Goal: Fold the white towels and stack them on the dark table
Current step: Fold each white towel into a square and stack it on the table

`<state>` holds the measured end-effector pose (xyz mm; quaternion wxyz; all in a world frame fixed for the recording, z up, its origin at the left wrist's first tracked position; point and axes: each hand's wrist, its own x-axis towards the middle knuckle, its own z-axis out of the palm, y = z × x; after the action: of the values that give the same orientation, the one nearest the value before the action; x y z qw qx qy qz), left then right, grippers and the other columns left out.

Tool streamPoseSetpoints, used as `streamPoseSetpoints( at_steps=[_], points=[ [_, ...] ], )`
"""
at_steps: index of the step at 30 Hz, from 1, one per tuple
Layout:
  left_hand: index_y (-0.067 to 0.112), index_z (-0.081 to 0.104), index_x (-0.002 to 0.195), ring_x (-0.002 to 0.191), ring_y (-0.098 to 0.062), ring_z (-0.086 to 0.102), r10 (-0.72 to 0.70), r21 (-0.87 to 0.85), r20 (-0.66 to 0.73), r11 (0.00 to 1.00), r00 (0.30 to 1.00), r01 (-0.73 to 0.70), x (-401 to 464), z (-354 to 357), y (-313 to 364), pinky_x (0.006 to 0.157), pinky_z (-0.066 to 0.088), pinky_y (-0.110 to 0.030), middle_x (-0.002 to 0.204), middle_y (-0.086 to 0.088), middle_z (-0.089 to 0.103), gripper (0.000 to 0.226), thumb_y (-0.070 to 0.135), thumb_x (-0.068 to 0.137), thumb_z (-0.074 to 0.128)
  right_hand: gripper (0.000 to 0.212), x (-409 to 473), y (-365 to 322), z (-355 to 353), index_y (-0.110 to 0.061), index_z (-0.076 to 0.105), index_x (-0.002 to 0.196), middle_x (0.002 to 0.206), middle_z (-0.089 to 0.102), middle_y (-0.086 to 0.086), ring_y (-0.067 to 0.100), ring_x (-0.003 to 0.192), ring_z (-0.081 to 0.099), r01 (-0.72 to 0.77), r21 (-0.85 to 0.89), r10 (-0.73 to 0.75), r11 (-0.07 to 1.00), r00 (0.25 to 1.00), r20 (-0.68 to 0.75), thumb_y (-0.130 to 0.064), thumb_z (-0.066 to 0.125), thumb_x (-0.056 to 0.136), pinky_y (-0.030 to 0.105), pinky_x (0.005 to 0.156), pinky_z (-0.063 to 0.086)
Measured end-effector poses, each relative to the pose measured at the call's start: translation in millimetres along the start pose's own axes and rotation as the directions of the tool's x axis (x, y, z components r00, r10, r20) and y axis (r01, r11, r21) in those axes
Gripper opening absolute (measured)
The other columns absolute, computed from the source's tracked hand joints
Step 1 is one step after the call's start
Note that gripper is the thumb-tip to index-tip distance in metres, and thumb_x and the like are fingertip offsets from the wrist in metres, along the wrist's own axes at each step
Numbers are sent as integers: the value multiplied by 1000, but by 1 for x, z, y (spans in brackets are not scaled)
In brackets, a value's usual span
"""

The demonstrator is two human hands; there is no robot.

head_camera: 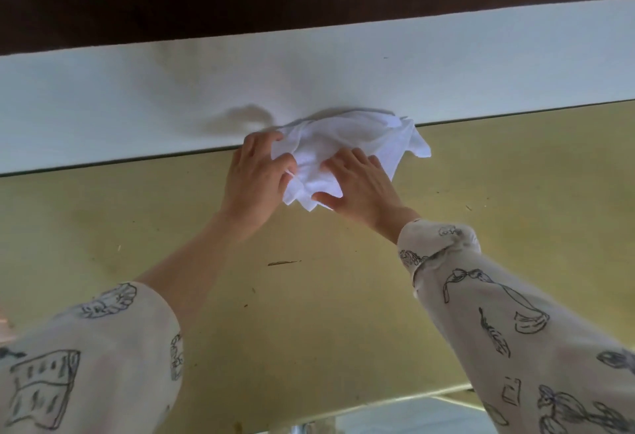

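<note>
A crumpled white towel point(347, 145) lies at the far edge of a yellowish table point(309, 296), against a white surface behind it. My left hand point(256, 175) grips the towel's left side, fingers curled into the cloth. My right hand point(360, 186) lies on the towel's near right part with fingers spread and the thumb tucked under a fold. Both arms wear white sleeves printed with dark line drawings. No dark table or folded stack is in view.
A white surface point(137, 114) rises beyond the table's far edge, crossed higher up by a dark brown band point(309, 10). Small specks and a thin sliver point(283, 262) lie on the tabletop. The table's near edge point(429, 396) shows at the bottom.
</note>
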<state>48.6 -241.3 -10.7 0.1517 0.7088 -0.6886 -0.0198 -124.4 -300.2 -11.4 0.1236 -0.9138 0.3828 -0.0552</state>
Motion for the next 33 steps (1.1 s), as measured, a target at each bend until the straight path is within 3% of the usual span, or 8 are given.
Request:
streamPoseSetpoints(
  at_steps=[3,7,10,13,18,21,28,33],
  points=[
    [12,64,84,110,-26,50,-22,-175,-141,985,990,-3,7,-8,2,87,36,-34,111,-7,61,7,15,77,63,46,-2,-8,-2,-16,56,115,116,54,2,24,112,44,-118,105,119,987,993,-7,-48,60,82,35,86,29],
    [6,60,85,99,-13,51,-124,-403,-215,915,969,28,9,-30,15,88,31,-25,91,-3,66,18,22,80,52,17,-5,-17,-21,-7,63,95,94,62,6,27,90,54,-125,245,165,962,974,-153,-19,51,92,36,77,38],
    [5,54,88,103,-7,51,-139,-506,-197,862,971,21,5,-55,24,89,37,-26,93,-1,66,10,14,82,54,17,-9,-20,-49,-7,63,95,90,64,4,21,84,56,-135,356,197,925,970,-144,-15,48,93,30,68,40],
    [13,48,85,86,-8,57,-197,-625,-71,773,978,110,2,-86,30,74,39,-12,84,5,61,10,12,86,58,17,-11,-24,-87,-6,67,94,92,69,5,19,86,60,-102,423,196,901,963,-186,-15,52,92,25,72,40],
    [25,54,87,80,-11,55,-166,-561,206,787,964,256,-15,-132,29,67,40,-22,80,13,58,7,21,86,61,19,-28,-37,-144,-4,68,101,99,69,6,12,86,55,-131,472,202,872,974,-104,-11,52,92,13,73,36],
    [18,62,96,83,-12,52,-183,-473,276,829,944,299,-28,-159,28,64,36,-12,85,10,58,11,19,85,62,20,-46,-44,-164,-5,69,102,102,70,6,10,85,54,-175,457,243,872,966,-92,-11,52,92,3,67,33],
    [7,62,100,88,-16,51,-320,-401,147,846,936,352,-34,-201,16,75,34,-23,92,2,57,20,18,84,65,23,-48,-49,-197,-11,71,104,107,69,6,21,100,60,-221,372,282,902,952,-118,-17,52,93,19,79,36],
    [9,58,95,83,-18,49,-353,-514,54,792,934,330,-28,-232,16,65,41,-23,90,-1,55,16,15,83,66,21,-43,-58,-216,-10,71,103,107,69,6,20,101,61,-200,466,328,862,921,-212,-14,53,92,23,86,40]
  ],
)
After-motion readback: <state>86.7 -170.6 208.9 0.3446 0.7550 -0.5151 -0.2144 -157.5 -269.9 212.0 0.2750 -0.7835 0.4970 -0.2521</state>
